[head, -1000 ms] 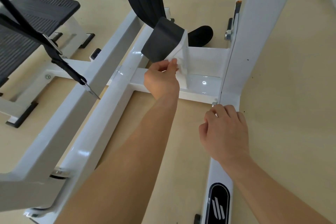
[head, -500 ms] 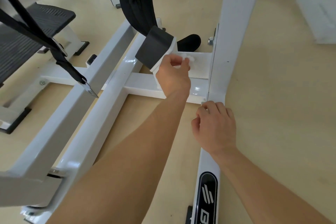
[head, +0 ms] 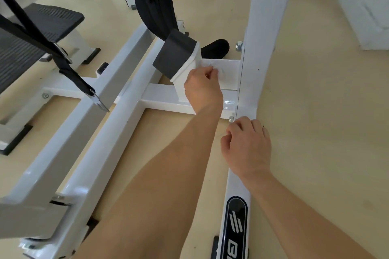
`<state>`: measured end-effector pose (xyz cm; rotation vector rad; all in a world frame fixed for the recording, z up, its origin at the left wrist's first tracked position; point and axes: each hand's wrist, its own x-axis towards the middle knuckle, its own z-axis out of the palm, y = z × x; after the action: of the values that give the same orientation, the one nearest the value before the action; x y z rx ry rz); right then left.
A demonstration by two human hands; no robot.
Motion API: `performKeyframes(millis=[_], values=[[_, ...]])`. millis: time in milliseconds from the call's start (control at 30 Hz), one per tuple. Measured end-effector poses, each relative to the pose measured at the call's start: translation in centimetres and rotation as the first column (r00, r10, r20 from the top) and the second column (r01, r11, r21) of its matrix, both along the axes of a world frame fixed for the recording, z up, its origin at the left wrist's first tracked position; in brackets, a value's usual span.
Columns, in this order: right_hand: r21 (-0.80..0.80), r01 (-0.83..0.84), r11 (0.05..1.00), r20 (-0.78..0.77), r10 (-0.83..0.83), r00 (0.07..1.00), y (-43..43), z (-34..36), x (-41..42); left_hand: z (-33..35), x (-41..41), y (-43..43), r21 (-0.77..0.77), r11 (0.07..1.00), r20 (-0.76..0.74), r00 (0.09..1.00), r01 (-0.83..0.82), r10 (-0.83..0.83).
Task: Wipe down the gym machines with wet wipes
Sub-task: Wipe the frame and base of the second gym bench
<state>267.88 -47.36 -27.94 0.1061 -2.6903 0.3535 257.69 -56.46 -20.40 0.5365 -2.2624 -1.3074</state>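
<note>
Left hand: The left hand (head: 203,88) has its fingers curled and pinches a wet wipe (head: 224,72), pressing it flat to the metal.
Wet wipe: It lies bunched on the white cross plate (head: 234,84) that joins the short post (head: 179,88) to the tall upright (head: 263,27).
Right hand: The right hand (head: 247,147) rests knuckles-up on the base rail (head: 237,185) with its fingers loosely curled and nothing in them. Its fingertips lie just beside a bolt (head: 231,119), though the view does not show whether they touch it.
Change: One second earlier the wipe was on the edge of the short post, under the dark sleeve (head: 174,57). It has since travelled rightward onto the cross plate, toward the upright. The right hand has kept its place on the rail.
Meaning: The post edge appears done, and the stroke now covers the plate; this is judged mid-pass, with the machine's frame only partly wiped.
Remaining: The crossbar (head: 164,99), the upright and the base rail probably still need wiping.
Surroundings: To the left are a hanging black strap (head: 69,71) and a ribbed footplate (head: 31,33). A black padded belt (head: 153,6) hangs above the sleeve.
</note>
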Motion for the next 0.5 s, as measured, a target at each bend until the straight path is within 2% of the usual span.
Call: performKeyframes(millis=[233,400,500], values=[[0.000,0.015,1.000,-0.015,-0.015,1.000,0.0,-0.2,-0.4,-1.9,-0.2,0.1,0.065,0.996,0.153,0.987,-0.053,0.042],[-0.010,0.012,1.000,-0.005,-0.012,1.000,0.0,0.0,-0.4,-1.0,1.2,0.6,0.138,0.990,0.094,0.995,-0.040,0.027],[-0.026,0.017,1.000,0.001,-0.017,1.000,0.0,-0.1,-0.4,-1.4,1.9,0.5,0.061,0.997,-0.002,0.999,0.037,-0.037]])
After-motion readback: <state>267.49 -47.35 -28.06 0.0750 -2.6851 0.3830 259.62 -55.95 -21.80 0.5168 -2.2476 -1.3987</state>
